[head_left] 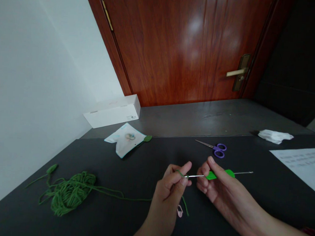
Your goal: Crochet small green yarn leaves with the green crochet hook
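Note:
My right hand (pixel 219 191) grips a crochet hook by its green handle (pixel 229 173), with one metal end pointing left and another sticking out to the right. The left tip reaches my left hand (pixel 171 189), whose fingers pinch a strand of green yarn (pixel 179 172) looped around the hook. A short yarn tail (pixel 185 206) hangs below that hand, near a pink stitch marker (pixel 179 211). From the left hand the strand runs left across the dark table to a ball of green yarn (pixel 73 192). The details of the loop are too small to tell.
Purple-handled scissors (pixel 219 149) lie beyond my hands. A white pouch (pixel 127 139) with a green leaf-shaped piece (pixel 148 138) is at centre left. A white box (pixel 112 112) stands by the wall. On the right are a crumpled white tissue (pixel 274 136) and a printed sheet (pixel 303 166).

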A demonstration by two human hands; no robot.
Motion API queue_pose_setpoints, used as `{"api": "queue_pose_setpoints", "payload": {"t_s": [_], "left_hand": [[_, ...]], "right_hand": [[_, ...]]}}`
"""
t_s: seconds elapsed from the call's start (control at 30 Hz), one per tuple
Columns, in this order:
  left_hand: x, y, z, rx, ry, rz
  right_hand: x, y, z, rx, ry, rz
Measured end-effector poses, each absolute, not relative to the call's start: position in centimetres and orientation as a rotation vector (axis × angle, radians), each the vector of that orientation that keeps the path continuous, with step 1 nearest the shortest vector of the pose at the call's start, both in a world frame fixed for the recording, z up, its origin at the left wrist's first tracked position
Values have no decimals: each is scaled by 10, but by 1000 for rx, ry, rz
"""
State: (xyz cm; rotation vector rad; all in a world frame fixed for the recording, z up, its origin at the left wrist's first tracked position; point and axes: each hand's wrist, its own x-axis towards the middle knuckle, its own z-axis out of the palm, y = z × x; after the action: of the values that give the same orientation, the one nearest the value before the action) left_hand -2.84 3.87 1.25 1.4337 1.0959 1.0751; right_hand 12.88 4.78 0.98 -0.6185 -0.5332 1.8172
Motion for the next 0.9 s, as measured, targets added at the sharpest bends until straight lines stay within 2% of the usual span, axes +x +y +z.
{"api": "queue_pose_setpoints", "payload": {"t_s": [0.37, 0.73, 0.9], "left_hand": [[-22, 38, 12, 1054, 994, 1249], [-20, 38, 13, 1202, 759, 1235], [-18, 35, 14, 1234, 830, 1242]], "right_hand": [[127, 46, 6, -631, -562, 1839], [125, 39, 5, -690, -803, 1728], [125, 37, 1, -704, -782, 1719]]}}
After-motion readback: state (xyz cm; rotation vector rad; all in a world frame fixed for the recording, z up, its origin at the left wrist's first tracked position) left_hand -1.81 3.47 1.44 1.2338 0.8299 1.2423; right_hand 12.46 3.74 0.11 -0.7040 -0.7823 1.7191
